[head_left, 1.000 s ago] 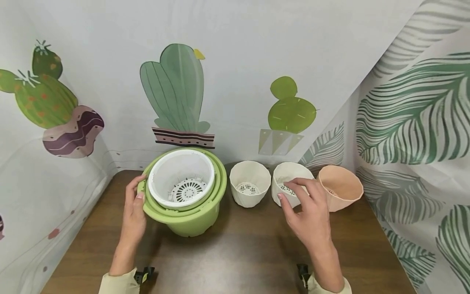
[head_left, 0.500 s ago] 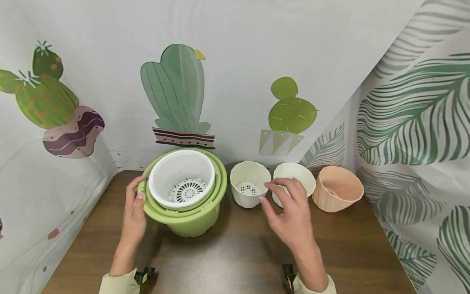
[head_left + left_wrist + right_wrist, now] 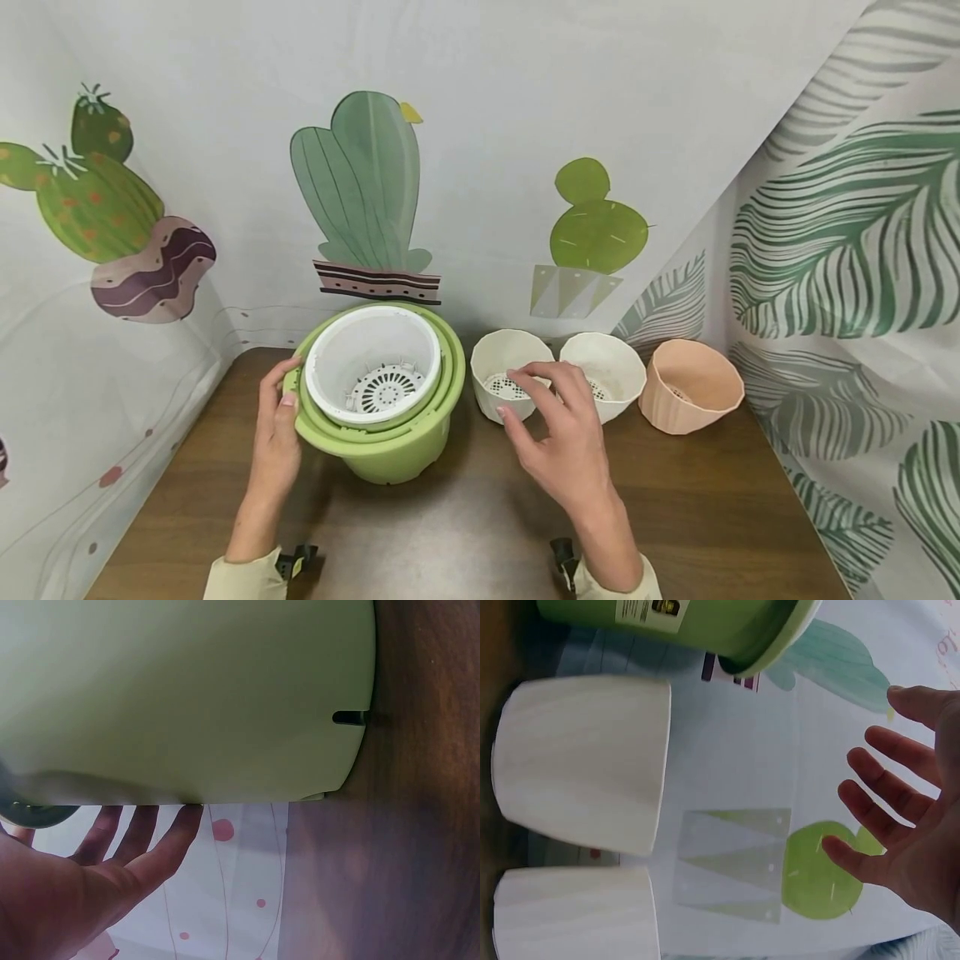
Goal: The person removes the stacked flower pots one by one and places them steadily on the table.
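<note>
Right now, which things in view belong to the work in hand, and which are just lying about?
Apparently in the work:
Green pot, held by the left hand
White pot, nested inside it
Left cream pot, nearest the right hand's fingertips
Perhaps the right cream pot and peach pot

Just around it:
Table
Cactus-print backdrop

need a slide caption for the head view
Left hand holds the green pot by its rim; right hand hovers empty near two cream pots, peach pot alongside.
</note>
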`<state>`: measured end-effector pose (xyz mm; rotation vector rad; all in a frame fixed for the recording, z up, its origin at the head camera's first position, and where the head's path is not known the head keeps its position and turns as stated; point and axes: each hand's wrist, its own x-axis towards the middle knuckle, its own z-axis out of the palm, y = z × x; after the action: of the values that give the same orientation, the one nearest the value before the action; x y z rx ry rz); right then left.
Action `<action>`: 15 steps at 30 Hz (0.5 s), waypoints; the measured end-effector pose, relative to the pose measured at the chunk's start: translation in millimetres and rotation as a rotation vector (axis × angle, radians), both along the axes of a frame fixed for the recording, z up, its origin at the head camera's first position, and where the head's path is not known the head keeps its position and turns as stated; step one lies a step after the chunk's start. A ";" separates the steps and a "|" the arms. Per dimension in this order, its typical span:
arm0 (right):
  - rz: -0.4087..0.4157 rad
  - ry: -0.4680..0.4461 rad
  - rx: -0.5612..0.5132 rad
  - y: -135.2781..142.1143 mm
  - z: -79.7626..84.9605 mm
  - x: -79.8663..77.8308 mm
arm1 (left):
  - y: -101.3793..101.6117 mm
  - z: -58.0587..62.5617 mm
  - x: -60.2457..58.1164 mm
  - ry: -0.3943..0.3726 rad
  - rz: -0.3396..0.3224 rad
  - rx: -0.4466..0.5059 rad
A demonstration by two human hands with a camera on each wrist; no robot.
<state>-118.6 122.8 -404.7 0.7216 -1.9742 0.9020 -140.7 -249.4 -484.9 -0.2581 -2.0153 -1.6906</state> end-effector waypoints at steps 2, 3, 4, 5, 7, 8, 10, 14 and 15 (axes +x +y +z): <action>0.014 0.000 0.006 -5.1 -0.3 -0.3 | 0.2 0.3 0.2 -0.001 -0.001 0.002; 0.021 0.002 0.007 -7.7 -0.4 -0.5 | 0.3 0.5 0.3 -0.003 0.000 0.003; 0.030 0.007 0.007 -10.5 -0.6 -0.7 | 0.3 0.7 0.7 -0.004 -0.001 0.005; 0.038 0.012 0.007 -13.1 -0.6 -0.9 | 0.2 1.0 1.1 -0.007 0.000 0.005; 0.056 0.023 0.004 -18.2 -0.7 -1.3 | 0.2 1.6 1.5 -0.012 -0.001 0.008; 0.064 0.028 0.002 -20.6 -0.7 -1.5 | 0.3 1.8 1.6 -0.014 -0.002 0.009; 0.078 0.035 0.007 -25.0 -0.7 -1.6 | 0.6 2.5 1.7 -0.016 -0.004 0.012; 0.096 0.033 0.035 -31.4 -0.9 -1.4 | 1.3 3.7 1.7 -0.020 -0.008 0.021; 0.101 0.032 0.042 -32.8 -1.2 -1.5 | 1.4 3.8 1.7 -0.019 -0.007 0.021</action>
<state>-120.1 90.0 -405.9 0.8612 -1.9474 0.9050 -139.0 -248.0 -481.1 -0.2428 -2.0112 -1.7236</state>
